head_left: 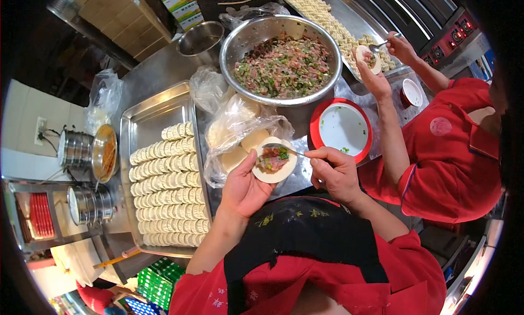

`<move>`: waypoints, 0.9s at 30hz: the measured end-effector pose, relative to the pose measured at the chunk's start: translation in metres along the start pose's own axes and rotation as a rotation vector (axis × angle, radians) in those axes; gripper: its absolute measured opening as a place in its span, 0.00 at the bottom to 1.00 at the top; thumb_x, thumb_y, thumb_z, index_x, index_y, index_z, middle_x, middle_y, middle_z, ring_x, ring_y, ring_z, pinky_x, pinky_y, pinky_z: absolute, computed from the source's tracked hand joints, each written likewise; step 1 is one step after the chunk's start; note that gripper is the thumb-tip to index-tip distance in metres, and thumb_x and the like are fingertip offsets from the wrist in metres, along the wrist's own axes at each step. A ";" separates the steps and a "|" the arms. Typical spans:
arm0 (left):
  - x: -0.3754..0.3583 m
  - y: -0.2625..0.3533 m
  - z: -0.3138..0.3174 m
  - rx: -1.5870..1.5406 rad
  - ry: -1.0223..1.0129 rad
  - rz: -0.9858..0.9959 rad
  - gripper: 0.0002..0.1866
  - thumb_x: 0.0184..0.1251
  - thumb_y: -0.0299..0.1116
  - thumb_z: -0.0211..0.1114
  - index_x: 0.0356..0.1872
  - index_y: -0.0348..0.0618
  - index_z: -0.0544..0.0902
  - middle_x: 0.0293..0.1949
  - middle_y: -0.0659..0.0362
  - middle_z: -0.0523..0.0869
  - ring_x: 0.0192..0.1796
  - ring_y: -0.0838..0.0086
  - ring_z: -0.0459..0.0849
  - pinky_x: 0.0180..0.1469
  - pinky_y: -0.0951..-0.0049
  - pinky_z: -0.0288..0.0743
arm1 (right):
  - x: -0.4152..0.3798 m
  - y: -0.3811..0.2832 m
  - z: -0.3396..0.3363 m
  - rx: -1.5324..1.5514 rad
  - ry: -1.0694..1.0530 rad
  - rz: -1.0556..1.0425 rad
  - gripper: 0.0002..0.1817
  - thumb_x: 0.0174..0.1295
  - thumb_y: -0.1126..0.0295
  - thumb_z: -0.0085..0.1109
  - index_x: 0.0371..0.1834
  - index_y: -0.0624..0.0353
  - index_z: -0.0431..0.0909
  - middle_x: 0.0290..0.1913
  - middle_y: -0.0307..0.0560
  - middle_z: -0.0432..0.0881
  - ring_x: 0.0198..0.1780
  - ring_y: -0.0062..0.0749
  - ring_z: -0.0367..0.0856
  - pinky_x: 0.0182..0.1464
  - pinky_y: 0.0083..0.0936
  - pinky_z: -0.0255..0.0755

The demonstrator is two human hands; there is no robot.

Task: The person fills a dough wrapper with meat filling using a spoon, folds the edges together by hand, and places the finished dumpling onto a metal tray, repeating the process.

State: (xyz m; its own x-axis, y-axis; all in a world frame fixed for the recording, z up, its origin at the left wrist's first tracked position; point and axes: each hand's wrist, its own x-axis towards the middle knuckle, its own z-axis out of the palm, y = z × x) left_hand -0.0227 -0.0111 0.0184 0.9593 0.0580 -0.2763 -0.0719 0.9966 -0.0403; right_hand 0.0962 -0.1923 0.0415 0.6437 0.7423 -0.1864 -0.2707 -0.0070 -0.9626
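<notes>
A round dumpling wrapper (275,176) lies on the fingers of my left hand (244,185), whose thumb rests at its edge. On the wrapper sits a mound of meat filling (272,160) with green bits. My right hand (337,174) grips a spoon (297,153), and the spoon's bowl end touches the filling. Just beyond my left hand, more wrappers (233,158) lie partly inside a clear plastic bag (248,121). A large steel bowl (226,77) of chopped meat and greens (284,66) stands ahead.
At left, a steel tray (155,110) holds rows of folded dumplings (169,197). A red-rimmed white dish (344,130) sits right of the bag. Beside me, a co-worker in red (445,146) holds a filled wrapper and a spoon near another dumpling tray (349,15).
</notes>
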 end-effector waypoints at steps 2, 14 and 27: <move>0.001 0.000 0.002 0.010 0.002 -0.001 0.24 0.77 0.39 0.43 0.66 0.32 0.62 0.65 0.43 0.69 0.67 0.54 0.69 0.70 0.54 0.62 | 0.000 0.000 0.000 0.043 -0.001 0.011 0.12 0.68 0.72 0.51 0.49 0.67 0.77 0.29 0.36 0.74 0.24 0.16 0.73 0.23 0.16 0.69; 0.010 0.002 0.005 -0.057 -0.067 -0.049 0.23 0.77 0.37 0.43 0.66 0.33 0.63 0.65 0.45 0.70 0.67 0.55 0.69 0.70 0.53 0.61 | 0.002 -0.002 0.007 0.325 0.095 0.058 0.11 0.68 0.75 0.50 0.49 0.69 0.75 0.24 0.36 0.69 0.20 0.15 0.62 0.23 0.20 0.69; 0.013 0.006 0.008 0.055 -0.032 -0.007 0.23 0.79 0.39 0.39 0.65 0.34 0.64 0.64 0.46 0.71 0.67 0.57 0.69 0.71 0.55 0.60 | -0.004 0.005 0.002 -0.767 0.101 -0.715 0.15 0.52 0.84 0.58 0.45 0.65 0.77 0.28 0.49 0.71 0.26 0.39 0.73 0.27 0.29 0.68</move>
State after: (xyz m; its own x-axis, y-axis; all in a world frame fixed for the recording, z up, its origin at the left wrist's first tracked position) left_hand -0.0084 -0.0042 0.0224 0.9681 0.0517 -0.2452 -0.0507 0.9987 0.0105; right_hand 0.0907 -0.1946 0.0376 0.5412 0.6817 0.4924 0.6981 -0.0378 -0.7150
